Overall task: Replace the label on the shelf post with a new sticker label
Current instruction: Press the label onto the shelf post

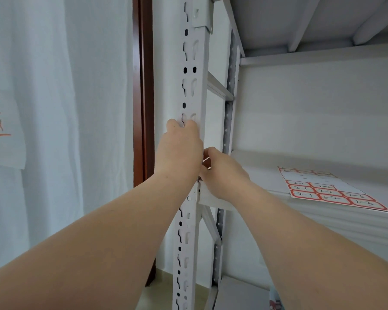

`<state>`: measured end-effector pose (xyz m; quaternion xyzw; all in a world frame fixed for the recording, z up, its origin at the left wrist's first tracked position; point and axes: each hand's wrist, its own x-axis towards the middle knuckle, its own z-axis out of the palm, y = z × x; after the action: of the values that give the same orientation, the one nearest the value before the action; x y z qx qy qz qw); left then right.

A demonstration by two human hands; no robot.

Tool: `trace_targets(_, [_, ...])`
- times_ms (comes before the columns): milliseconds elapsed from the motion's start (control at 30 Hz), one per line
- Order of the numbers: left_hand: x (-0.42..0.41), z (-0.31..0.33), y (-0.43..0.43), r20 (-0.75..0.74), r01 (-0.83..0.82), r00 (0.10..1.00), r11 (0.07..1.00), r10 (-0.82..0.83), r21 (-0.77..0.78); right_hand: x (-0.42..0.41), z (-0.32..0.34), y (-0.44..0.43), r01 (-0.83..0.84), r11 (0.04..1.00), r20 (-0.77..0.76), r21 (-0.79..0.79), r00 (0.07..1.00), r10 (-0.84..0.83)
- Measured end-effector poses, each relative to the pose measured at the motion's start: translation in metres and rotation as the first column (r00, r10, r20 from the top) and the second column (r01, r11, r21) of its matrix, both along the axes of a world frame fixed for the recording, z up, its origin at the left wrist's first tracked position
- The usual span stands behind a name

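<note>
The white slotted shelf post runs top to bottom through the middle of the view. My left hand lies against the post with its fingers curled round the front. My right hand is just right of it at the post's edge, fingers bent toward the post. A sliver of a red-edged label shows between the two hands; I cannot tell which fingers pinch it. A sticker sheet with red-bordered labels lies on the shelf board to the right.
A white curtain hangs at the left, with a paper note bearing red marks. A dark brown door frame stands behind the post. An upper shelf spans overhead. A lower shelf level sits below.
</note>
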<state>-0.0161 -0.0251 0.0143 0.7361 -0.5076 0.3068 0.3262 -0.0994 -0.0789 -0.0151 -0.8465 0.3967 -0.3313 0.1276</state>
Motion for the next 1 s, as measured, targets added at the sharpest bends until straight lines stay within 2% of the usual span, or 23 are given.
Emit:
trace_targets(100, [-0.005,0.003,-0.001,-0.134,0.024,0.990,0.998,-0.031,-0.050,-0.001,0.001,0.001,-0.002,1.000,-0.002,0.008,1.000,0.002])
trace_targets(367, [-0.005,0.001,-0.005,-0.229,0.026,0.972,0.990,-0.058,-0.142,-0.002,0.000,0.000,-0.013,1.000,0.004,0.002,1.000,0.013])
trace_targets(567, [0.001,-0.001,-0.006,-0.293,0.079,0.943,0.961,-0.158,-0.264,-0.002,0.000,-0.001,-0.014,1.000,0.003,0.005,1.000,0.014])
trace_targets(767, [0.004,0.005,0.001,-0.424,0.168,0.843,0.911,-0.331,-0.376,-0.003,0.000,0.000,-0.019,1.000,0.006,0.003,1.000,0.019])
trace_targets(1000, [0.010,-0.002,-0.006,-0.289,0.151,0.928,0.947,-0.235,-0.285,-0.003,-0.001,-0.001,-0.022,1.000,0.001,0.005,1.000,0.022])
